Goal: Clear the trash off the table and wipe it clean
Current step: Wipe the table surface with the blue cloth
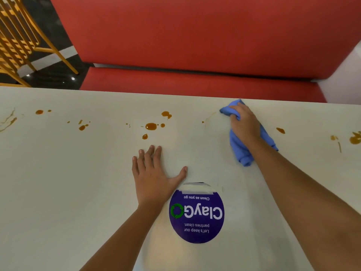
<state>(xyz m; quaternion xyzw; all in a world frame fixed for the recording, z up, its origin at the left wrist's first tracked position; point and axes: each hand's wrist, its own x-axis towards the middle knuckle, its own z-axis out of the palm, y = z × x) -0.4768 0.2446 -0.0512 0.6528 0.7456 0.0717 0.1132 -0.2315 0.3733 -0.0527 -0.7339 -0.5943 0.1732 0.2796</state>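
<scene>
The table (58, 182) is a pale, flat surface that spans the full width of the view. The left hand (154, 173) lies palm-down on the table near its centre, with the fingers straight and the thumb spread to the right; it holds nothing. The thumb side of this hand is just beside the upper edge of a round purple sticker (196, 214), which is fixed to the tabletop and whose printing reads upside down from the camera. The right hand (244, 122) is near the far edge of the table, to the right of centre. Its fingers are curled over a bunched blue cloth (242, 151) and press it against the surface. The cloth extends from under the fingertips back beneath the wrist. Brown sauce spots (151, 126) lie on the table between the two hands and further left, well apart from the cloth. More brown marks (280, 130) lie to the right of the cloth, toward the right edge of the view. A red bench (195, 36) stands beyond the table, and a yellow chair (17, 36) stands at the upper left.
</scene>
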